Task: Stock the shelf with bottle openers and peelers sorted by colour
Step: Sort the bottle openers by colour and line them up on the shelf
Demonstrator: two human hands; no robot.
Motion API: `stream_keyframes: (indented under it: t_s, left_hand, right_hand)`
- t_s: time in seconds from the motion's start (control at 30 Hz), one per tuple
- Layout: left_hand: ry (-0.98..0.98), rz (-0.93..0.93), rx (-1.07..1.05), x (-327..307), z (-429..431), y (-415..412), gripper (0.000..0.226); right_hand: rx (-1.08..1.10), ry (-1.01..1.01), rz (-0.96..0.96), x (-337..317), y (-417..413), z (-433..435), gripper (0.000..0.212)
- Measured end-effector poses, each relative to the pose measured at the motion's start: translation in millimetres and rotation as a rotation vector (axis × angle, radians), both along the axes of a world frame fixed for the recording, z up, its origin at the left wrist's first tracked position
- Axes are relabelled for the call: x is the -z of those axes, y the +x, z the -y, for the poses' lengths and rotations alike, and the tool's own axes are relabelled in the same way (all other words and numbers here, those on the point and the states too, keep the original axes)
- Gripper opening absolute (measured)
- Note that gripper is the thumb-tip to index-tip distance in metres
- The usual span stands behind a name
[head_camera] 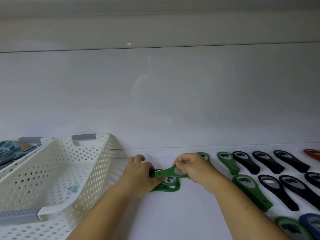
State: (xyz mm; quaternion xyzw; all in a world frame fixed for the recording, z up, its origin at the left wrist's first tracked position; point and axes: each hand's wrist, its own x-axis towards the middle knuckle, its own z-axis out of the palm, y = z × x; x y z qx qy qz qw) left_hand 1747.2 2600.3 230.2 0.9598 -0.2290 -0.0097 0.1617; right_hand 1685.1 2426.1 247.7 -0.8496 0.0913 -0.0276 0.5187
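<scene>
Both my hands hold one green bottle opener (166,172) just above the white shelf (173,213). My left hand (140,174) pinches its narrow handle end, and my right hand (192,168) grips its round metal head. Under it lies a small pile of green openers (168,187). To the right, green openers (226,161) lie in stacked rows, with another stack (251,193) in front. Black openers (266,161) fill rows further right. A blue opener (311,224) and a red one (312,153) sit at the right edge.
A white perforated basket (52,179) with grey handles stands on the shelf at the left. Behind it a second basket (20,149) holds blue tools. A glossy white back wall (155,101) rises behind the shelf.
</scene>
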Motion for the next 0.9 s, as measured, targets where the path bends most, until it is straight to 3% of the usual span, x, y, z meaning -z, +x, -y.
stream_keyframes:
  t_s: [0.07, 0.23, 0.37, 0.5, 0.73, 0.9]
  left_hand:
    - [-0.049, -0.022, 0.002, -0.6, -0.9, 1.1, 0.032]
    - [-0.161, -0.046, -0.096, -1.6, -0.2, 0.5, 0.040]
    - [-0.135, -0.133, -0.004, -5.8, -2.4, -6.4, 0.075]
    - [-0.132, -0.227, 0.030, -11.4, -1.9, -10.6, 0.093]
    - [-0.252, -0.386, 0.073, -15.9, -1.1, -13.8, 0.092]
    - [-0.438, -0.433, 0.127, -17.4, 0.5, -16.2, 0.078]
  right_hand:
    - [-0.048, -0.061, -0.036, 1.4, -1.7, 0.2, 0.020]
    - [-0.127, -0.164, -0.058, 2.2, -3.3, -4.6, 0.011]
    - [-0.113, -0.222, -0.164, -1.1, -6.9, -8.6, 0.051]
    - [-0.093, -0.477, -0.195, -4.3, -11.3, -4.8, 0.079]
    - [-0.137, -0.494, -0.177, -4.9, -12.6, -7.9, 0.068]
    - [-0.145, -0.467, -0.147, -3.7, -11.8, -8.8, 0.056]
